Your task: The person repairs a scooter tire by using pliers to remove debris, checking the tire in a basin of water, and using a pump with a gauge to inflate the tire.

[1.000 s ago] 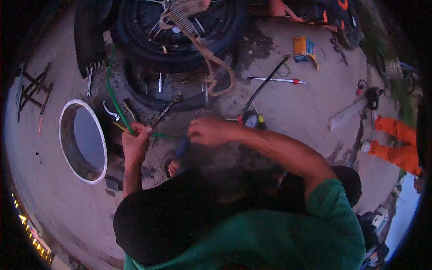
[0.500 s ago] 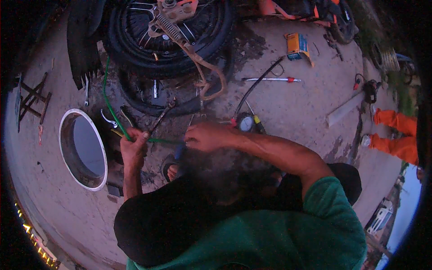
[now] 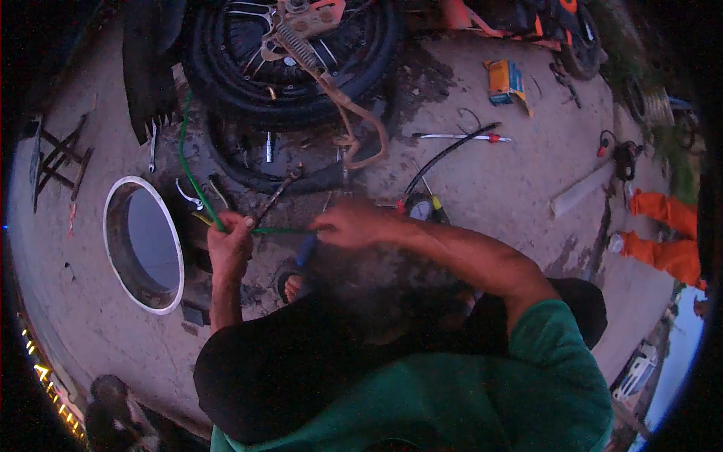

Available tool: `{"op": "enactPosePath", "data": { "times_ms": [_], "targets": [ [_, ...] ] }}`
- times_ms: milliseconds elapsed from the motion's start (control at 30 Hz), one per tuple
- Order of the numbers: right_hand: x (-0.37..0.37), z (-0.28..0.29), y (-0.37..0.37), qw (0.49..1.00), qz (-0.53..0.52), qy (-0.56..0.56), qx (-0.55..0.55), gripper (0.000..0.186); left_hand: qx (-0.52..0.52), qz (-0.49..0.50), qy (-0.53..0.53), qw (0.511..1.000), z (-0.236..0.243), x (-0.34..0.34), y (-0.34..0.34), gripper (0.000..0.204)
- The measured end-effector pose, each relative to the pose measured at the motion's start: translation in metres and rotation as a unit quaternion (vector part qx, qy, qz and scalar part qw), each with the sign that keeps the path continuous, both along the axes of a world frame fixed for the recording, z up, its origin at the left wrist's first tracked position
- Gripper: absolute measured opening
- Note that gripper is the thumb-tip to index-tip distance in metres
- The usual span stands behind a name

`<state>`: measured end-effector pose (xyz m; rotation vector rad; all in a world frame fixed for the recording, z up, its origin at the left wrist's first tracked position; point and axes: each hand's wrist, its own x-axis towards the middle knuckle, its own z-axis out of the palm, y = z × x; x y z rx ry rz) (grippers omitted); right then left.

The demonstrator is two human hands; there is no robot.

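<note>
A thin green cord point(image 3: 184, 147) runs down from beside the wheel point(image 3: 294, 60) to my left hand point(image 3: 230, 245), which is closed on it with the thumb on top. From there the cord stretches rightward to my right hand point(image 3: 350, 224), whose fingers are closed around its end. A blue piece point(image 3: 305, 250) shows just below the right fingers; whether they touch it I cannot tell. A dark rod-like tool point(image 3: 279, 194) slants away close to the left thumb. Right of my right hand lies a round pressure gauge point(image 3: 419, 207) with a black hose point(image 3: 448, 154).
A water-filled basin point(image 3: 110, 241) stands at left. Pliers point(image 3: 218, 192), a wrench point(image 3: 153, 147), a socket point(image 3: 269, 147) and a tyre point(image 3: 222, 158) lie ahead. Farther right are a yellow-blue box point(image 3: 506, 81) and a person in orange trousers point(image 3: 663, 233).
The black hose has swung lower and now lies across the red-tipped rod. Another person has come into view at the lower left. Both hands keep their hold on the green cord.
</note>
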<state>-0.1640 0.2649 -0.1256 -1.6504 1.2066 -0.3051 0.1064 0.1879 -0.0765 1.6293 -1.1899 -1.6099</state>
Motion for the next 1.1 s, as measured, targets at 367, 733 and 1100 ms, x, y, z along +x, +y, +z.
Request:
{"op": "enactPosePath", "data": {
  "times_ms": [367, 733, 1100],
  "targets": [
    [-0.002, 0.042, -0.025, 0.997, -0.026, -0.045, 0.058, 0.033, 0.143, 0.075, 0.16, 0.974, -0.008, 0.01, 0.003, 0.032],
    [0.015, 0.043, -0.032, 0.99, -0.066, -0.125, -0.02, 0.052, 0.05, -0.071, 0.05, 0.995, -0.005, -0.038, 0.025, 0.022],
    [0.028, 0.04, -0.021, 0.989, -0.103, -0.094, -0.043, 0.064, -0.025, -0.075, -0.026, 0.997, -0.007, -0.059, 0.025, 0.021]
  ]
}}
